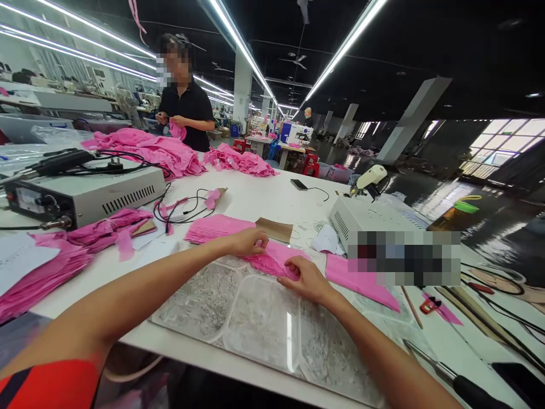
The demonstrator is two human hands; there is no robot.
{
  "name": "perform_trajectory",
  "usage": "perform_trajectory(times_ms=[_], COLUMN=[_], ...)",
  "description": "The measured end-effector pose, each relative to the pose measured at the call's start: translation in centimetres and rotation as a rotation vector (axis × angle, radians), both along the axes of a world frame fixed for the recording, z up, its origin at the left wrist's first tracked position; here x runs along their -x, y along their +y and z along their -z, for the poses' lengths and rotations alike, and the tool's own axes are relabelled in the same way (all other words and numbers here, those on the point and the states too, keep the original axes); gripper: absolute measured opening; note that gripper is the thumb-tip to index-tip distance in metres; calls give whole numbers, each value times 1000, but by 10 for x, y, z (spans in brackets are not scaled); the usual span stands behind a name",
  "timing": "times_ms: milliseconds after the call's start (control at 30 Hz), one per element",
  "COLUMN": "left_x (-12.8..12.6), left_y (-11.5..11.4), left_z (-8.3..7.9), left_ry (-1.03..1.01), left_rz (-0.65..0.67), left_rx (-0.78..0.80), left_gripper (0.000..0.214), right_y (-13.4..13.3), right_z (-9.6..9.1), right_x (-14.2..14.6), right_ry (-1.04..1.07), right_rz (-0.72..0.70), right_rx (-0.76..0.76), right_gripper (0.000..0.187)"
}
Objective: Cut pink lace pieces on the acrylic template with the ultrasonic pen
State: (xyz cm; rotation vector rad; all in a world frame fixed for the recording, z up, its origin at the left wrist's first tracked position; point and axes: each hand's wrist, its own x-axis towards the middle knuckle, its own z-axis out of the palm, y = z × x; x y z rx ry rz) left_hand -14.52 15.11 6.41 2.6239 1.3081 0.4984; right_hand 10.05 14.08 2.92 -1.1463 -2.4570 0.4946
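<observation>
Sleeve: you've got a smooth red sleeve point(55, 386) on your left arm, with a dark stripe.
Board: a glossy slab point(261, 326) lies at the table edge, grey and mottled, pale bands marking out round-cornered panels.
Right hand: your right hand point(307, 279) has thumb and fingertips at the pink stack's near edge; can't tell if they're pinching it.
Left hand: your left hand point(249, 243) rests on the stack, fingers curled; can't tell if they've got a grip.
Pink stack: thin, soft-looking cloth layers point(276, 255), ruffled edges, along the board's far side.
Card: stiff, flat brown piece point(275, 230) just behind it.
Metal box: boxy, slotted side point(121, 196), off left.
Heap: crumpled pink cloth point(145, 150).
Co-worker: dark-topped person point(189, 113) behind, holding pink cloth.
</observation>
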Motion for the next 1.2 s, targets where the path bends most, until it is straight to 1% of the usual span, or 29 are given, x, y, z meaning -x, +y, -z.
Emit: perform_trajectory(times_ms=[33,133,167,267,367,467,533,567,633,667,700,733,800,867,933,1033,1100,1200], left_x=[1,5,7,13,21,30,38,41,47,49,49,48,42,31,20,7,4,6], left_y=[-1,-9,-14,-35,-63,-96,-115,-122,-130,-129,-126,-120,-100,-74,-50,-27,-20,-17], left_z=[-2,-7,-8,-8,-4,0,1,0,-3,-5,-6,-7,-7,-2,5,13,16,13], left_ry=[-6,-15,-16,-3,25,57,80,93,117,125,128,125,112,104,115,147,164,165], left_rz=[-8,-19,-19,-8,18,49,64,72,84,81,68,41,-42,-131,-182,-217,-220,-215], left_rx=[-1,-2,-1,7,27,56,78,92,122,131,133,124,79,23,-10,-28,-37,-66], left_gripper=[3,1,2,6,12,15,15,15,15,15,14,13,15,16,14,9,14,18], right_y=[-3,-8,-9,-14,-29,-53,-71,-78,-86,-86,-83,-77,-57,-33,-13,2,2,0], right_z=[0,0,0,2,8,17,20,18,12,7,2,-3,-9,-10,-5,2,5,4], right_x=[3,8,7,-2,-11,-12,-9,-7,-4,-2,-1,0,3,5,8,8,7,4], right_ry=[-10,-40,-48,-69,-90,-111,-112,-103,-54,-16,28,77,177,249,258,228,213,207], right_rz=[16,53,53,8,-77,-204,-302,-356,-451,-475,-470,-431,-280,-108,-28,4,5,-3], right_rx=[-32,-116,-137,-187,-214,-258,-280,-270,-190,-130,-64,-7,69,103,116,139,151,167], right_gripper=[34,19,17,23,27,30,30,30,28,26,25,23,21,20,22,22,22,22])
